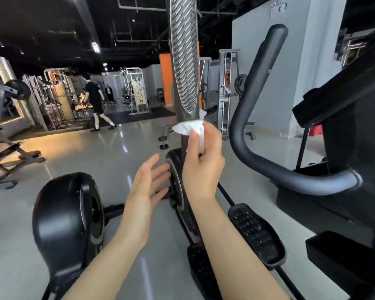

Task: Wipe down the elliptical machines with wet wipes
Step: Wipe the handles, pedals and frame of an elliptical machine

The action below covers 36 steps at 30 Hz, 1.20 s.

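Glossy pale grey gym floor (121, 161): runs under all the equipment and carries streaked light reflections.

Black elliptical machine body with console housing (344, 135): fills the right side of the view. A curved dark grey fixed handlebar (249, 118) loops out from it toward the centre.

Tall dark grey moving handle with a ribbed, diagonally striped grip (184, 61): stands upright at centre, running from the top edge down toward the wheel housing.

Rounded black flywheel cover (61, 215): lower left, belonging to a neighbouring machine. A second black wheel housing with a silver rim (176, 180) sits at centre, partly behind both hands.

Two black studded foot pedals (254, 232): lower centre right, one nearer the camera than the other.

Silver weight-stack machines (136, 89): along the far wall, well apart from the hands. A person in dark clothes (95, 102) walks past them.

Left hand (146, 191): raised, fingers straight and spread, holding nothing, fingertips near the centre wheel housing.

Right hand (200, 161): raised beside the upright handle, thumb and curled fingers pinching the wipe.

White crumpled wet wipe (187, 127): bunched against the lower part of the upright handle, just below the ribbed grip, with a small corner sticking up beside the pole.
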Tool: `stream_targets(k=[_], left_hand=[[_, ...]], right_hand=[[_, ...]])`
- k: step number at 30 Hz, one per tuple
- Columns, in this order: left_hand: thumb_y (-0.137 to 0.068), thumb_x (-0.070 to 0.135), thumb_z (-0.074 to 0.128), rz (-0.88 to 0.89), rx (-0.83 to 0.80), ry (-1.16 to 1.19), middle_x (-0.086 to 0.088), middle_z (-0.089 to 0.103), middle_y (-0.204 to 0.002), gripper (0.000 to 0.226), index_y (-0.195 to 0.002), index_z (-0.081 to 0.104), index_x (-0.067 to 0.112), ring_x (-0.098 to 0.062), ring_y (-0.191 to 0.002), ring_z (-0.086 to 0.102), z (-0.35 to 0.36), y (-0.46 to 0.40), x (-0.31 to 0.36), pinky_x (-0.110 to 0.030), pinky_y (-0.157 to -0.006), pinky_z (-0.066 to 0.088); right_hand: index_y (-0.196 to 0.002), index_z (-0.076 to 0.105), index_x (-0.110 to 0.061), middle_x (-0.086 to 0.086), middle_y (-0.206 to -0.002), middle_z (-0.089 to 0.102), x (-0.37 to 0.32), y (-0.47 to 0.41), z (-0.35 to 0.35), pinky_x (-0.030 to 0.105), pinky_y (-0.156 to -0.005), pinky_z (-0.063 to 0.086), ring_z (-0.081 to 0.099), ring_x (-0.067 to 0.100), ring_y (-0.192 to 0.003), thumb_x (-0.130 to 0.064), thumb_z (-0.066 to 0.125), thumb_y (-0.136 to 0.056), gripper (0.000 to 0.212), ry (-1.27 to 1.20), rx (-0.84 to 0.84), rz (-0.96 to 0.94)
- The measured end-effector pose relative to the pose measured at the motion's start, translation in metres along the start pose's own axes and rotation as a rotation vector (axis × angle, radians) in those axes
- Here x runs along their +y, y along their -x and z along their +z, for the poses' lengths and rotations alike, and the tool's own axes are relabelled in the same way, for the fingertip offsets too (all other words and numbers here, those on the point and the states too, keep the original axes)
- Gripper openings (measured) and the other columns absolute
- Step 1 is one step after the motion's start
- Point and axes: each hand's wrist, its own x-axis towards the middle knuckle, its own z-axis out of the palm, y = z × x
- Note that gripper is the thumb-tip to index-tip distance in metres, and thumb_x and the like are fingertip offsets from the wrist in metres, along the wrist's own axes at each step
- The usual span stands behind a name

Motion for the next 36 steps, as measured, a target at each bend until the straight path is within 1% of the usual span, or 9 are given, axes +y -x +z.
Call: stream_targets(k=[2, 6, 12, 15, 20, 24, 28, 32, 36], left_hand=[[-0.088, 0.064, 0.038, 0.035, -0.013, -0.027, 0.014, 0.069, -0.119, 0.05, -0.129, 0.053, 0.039, -0.002, -0.114, 0.062, -0.007, -0.002, 0.002, -0.029, -0.097, 0.046], [-0.086, 0.06, 0.034, 0.145, -0.034, -0.059, 0.017, 0.068, -0.119, 0.045, -0.125, 0.051, 0.045, -0.001, -0.114, 0.061, -0.012, -0.014, 0.013, -0.028, -0.099, 0.048], [-0.065, 0.089, 0.053, 0.255, -0.194, -0.032, 0.024, 0.059, -0.13, 0.074, -0.128, 0.047, 0.05, -0.001, -0.124, 0.055, 0.006, -0.028, 0.024, -0.024, -0.103, 0.046], [-0.085, 0.069, 0.046, 0.217, -0.177, 0.029, 0.018, 0.062, -0.129, 0.05, -0.129, 0.048, 0.046, -0.005, -0.121, 0.059, 0.005, -0.032, 0.012, -0.035, -0.107, 0.043], [-0.087, 0.054, 0.037, 0.122, -0.146, 0.03, 0.012, 0.064, -0.128, 0.044, -0.127, 0.052, 0.042, -0.008, -0.116, 0.062, 0.001, -0.027, -0.017, -0.038, -0.107, 0.044], [-0.086, 0.053, 0.036, 0.095, -0.165, 0.021, 0.011, 0.064, -0.128, 0.044, -0.126, 0.052, 0.041, -0.006, -0.116, 0.062, 0.004, -0.026, -0.028, -0.034, -0.106, 0.044], [-0.09, 0.048, 0.034, 0.108, -0.188, 0.014, 0.019, 0.066, -0.122, 0.042, -0.126, 0.051, 0.037, -0.002, -0.119, 0.059, 0.008, -0.018, -0.043, -0.027, -0.101, 0.045], [-0.093, 0.044, 0.035, 0.081, -0.159, 0.023, 0.016, 0.066, -0.124, 0.044, -0.131, 0.051, 0.028, -0.004, -0.121, 0.058, 0.008, -0.005, -0.077, -0.029, -0.104, 0.046], [-0.097, 0.039, 0.037, 0.067, -0.145, -0.042, 0.025, 0.062, -0.125, 0.039, -0.133, 0.048, 0.03, -0.001, -0.124, 0.054, 0.012, 0.02, -0.118, -0.032, -0.106, 0.042]], right_hand=[[-0.118, 0.058, -0.012, -0.029, -0.098, 0.062, 0.001, -0.002, 0.006, 0.015, -0.069, 0.041, 0.052, 0.002, -0.076, -0.026, 0.053, -0.1, 0.023, -0.042, 0.083, -0.008], [-0.12, 0.065, -0.008, 0.004, -0.118, 0.069, -0.004, -0.007, 0.008, 0.018, -0.083, 0.048, 0.061, -0.002, -0.095, -0.017, 0.061, -0.095, 0.027, -0.115, 0.181, -0.085], [-0.102, 0.067, -0.001, 0.013, -0.13, 0.062, -0.02, -0.033, 0.017, 0.025, -0.102, 0.044, 0.057, 0.014, -0.124, 0.0, 0.061, -0.092, 0.011, -0.117, 0.147, -0.302], [-0.094, 0.064, -0.008, 0.009, -0.131, 0.062, -0.013, -0.023, 0.012, 0.024, -0.101, 0.044, 0.055, 0.006, -0.125, -0.001, 0.063, -0.091, 0.008, -0.158, 0.111, -0.236], [-0.085, 0.058, -0.028, -0.012, -0.125, 0.06, 0.018, 0.012, 0.002, 0.035, -0.094, 0.05, 0.058, 0.007, -0.121, -0.011, 0.066, -0.087, 0.019, -0.1, 0.084, -0.108], [-0.082, 0.062, -0.021, -0.012, -0.118, 0.064, 0.027, 0.02, -0.008, 0.011, -0.089, 0.043, 0.059, -0.002, -0.114, -0.004, 0.071, -0.085, 0.019, -0.073, 0.071, -0.077], [-0.077, 0.059, -0.025, -0.021, -0.116, 0.064, 0.049, 0.047, -0.026, 0.01, -0.086, 0.044, 0.061, -0.002, -0.109, -0.003, 0.072, -0.086, 0.027, 0.018, -0.042, 0.065], [-0.073, 0.052, -0.017, -0.018, -0.1, 0.069, 0.089, 0.089, -0.055, 0.023, -0.068, 0.045, 0.059, 0.011, -0.071, -0.004, 0.07, -0.085, 0.025, 0.325, -0.246, 0.213], [-0.075, 0.054, -0.01, 0.002, -0.071, 0.065, 0.119, 0.112, -0.092, 0.039, -0.059, 0.05, 0.058, 0.027, -0.062, 0.002, 0.069, -0.075, 0.019, 0.806, -0.467, 0.216]])
